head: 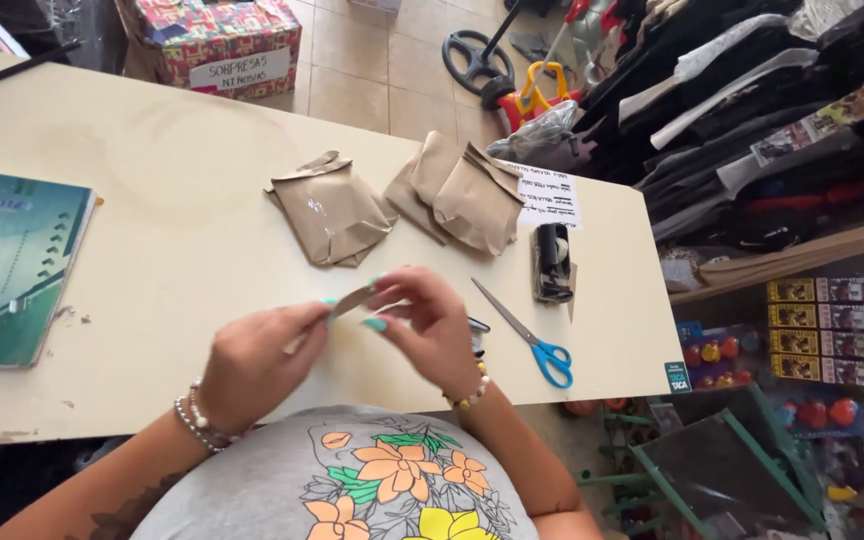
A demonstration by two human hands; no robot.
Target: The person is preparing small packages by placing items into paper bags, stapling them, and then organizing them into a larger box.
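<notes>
Hands meet near the table's (pixel 182 330) near edge, just in front of the person's chest. The left hand (pixel 252 360) and the right hand (pixel 430 320) both pinch a small flat strip (pixel 352 300), one at each end, fingers closed narrowly on it. It looks thin, light and bendy, probably paper or tape, so a fingertip pinch at the ends suits it; a hard pull could likely tear or crease it.

Farther off lie a brown paper packet (pixel 330 212) and, to its right, two more brown packets (pixel 457 195), folded shut. A white printed sheet (pixel 549 198) lies at the far right, with a black tape dispenser (pixel 553 262) just below it and blue-handled scissors (pixel 532 340) nearer. A green notebook (pixel 12 262) sits at left, and a colourful patterned box (pixel 222 40) with a white label stands on the floor beyond.
</notes>
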